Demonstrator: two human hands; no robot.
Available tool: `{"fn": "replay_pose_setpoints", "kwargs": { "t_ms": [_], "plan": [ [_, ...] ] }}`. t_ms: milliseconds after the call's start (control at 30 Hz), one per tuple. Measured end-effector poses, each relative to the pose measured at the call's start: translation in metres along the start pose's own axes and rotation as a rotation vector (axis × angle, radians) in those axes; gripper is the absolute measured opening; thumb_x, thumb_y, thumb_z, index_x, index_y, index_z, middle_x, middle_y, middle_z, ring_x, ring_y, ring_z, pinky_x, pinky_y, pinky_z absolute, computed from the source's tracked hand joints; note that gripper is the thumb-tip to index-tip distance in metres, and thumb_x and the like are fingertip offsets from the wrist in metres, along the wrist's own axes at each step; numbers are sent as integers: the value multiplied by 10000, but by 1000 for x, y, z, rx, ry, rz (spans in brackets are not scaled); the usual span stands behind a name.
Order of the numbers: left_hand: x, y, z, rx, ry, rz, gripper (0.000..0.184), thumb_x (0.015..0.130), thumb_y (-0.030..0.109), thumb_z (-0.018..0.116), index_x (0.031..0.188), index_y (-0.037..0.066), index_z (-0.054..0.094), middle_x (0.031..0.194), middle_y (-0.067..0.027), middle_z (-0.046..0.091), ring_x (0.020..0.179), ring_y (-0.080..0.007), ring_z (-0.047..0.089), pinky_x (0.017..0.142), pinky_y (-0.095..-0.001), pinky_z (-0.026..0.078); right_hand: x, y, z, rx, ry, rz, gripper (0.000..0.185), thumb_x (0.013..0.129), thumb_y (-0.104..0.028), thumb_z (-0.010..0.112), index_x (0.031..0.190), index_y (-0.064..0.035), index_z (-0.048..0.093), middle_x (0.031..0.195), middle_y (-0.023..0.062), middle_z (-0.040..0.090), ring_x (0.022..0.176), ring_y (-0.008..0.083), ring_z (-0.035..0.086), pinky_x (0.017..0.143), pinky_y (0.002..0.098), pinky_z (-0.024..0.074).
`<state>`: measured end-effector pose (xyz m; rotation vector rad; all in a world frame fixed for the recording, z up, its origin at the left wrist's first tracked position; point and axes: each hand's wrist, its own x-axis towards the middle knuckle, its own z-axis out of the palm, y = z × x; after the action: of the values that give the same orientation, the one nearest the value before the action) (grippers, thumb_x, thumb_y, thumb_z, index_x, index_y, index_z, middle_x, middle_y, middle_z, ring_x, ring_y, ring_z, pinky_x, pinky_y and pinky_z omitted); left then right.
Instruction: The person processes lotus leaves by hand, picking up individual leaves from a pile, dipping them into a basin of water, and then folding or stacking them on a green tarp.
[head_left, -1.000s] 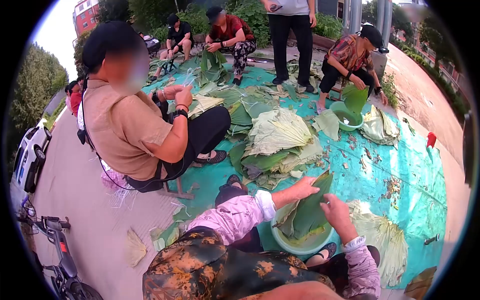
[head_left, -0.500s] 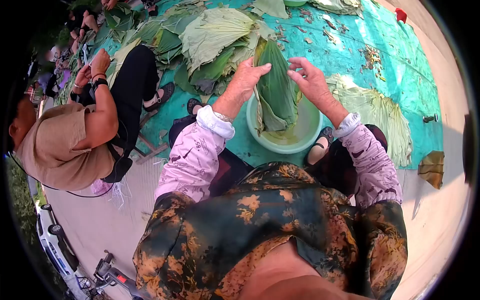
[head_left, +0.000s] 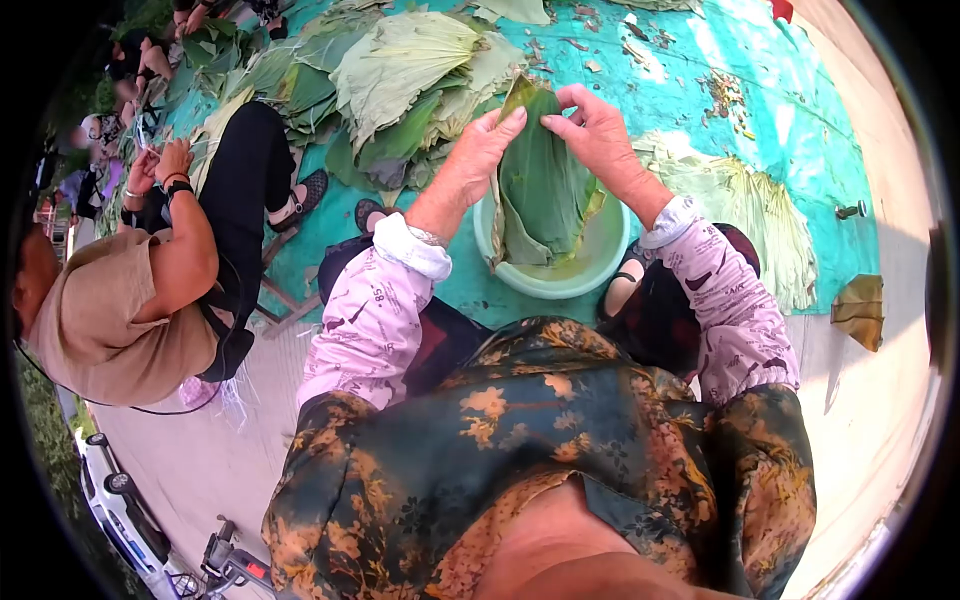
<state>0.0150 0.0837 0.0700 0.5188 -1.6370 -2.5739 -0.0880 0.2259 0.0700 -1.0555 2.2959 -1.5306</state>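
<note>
A large folded green leaf (head_left: 545, 190) hangs upright over a pale green basin (head_left: 560, 290), its lower end inside the rim. My left hand (head_left: 482, 155) is closed on the leaf's left edge, thumb on the near side and the other fingers behind. With thumb and forefinger, my right hand (head_left: 597, 135) pinches the leaf's upper right edge. The leaf's top is yellowish brown. Shallow yellowish liquid shows in the basin, which stands between my feet.
Dried leaves (head_left: 400, 75) are heaped ahead on the left, and more leaves (head_left: 740, 210) lie flat at the right on a green tarp (head_left: 560, 45). Close on my left sits a person (head_left: 130, 310). A brown folded piece (head_left: 858, 312) lies beyond the tarp's edge.
My right hand has come from just off the leaf's edge to pinch its top. The whole view has shifted a little, and the seated person's hands have moved.
</note>
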Motion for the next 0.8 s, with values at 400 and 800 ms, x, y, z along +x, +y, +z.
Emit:
{"fn": "replay_pose_setpoints", "kwargs": {
  "t_ms": [400, 800],
  "plan": [
    [2, -4, -9, 58, 39, -10, 370, 771, 31, 662, 1118, -7, 540, 1001, -57, 606, 882, -138, 576, 790, -280, 463, -12, -2, -8, 287, -161, 133, 135, 819, 10, 559, 898, -23, 455, 800, 45, 590, 675, 108, 584, 594, 253, 498],
    [16, 21, -59, 156, 286, 282, 235, 792, -17, 561, 1026, -27, 590, 879, -41, 623, 730, -107, 575, 662, -269, 484, -18, 40, -34, 288, -182, 110, 88, 805, -43, 609, 883, -8, 627, 741, 7, 612, 671, 65, 547, 645, 231, 459]
  ]
}}
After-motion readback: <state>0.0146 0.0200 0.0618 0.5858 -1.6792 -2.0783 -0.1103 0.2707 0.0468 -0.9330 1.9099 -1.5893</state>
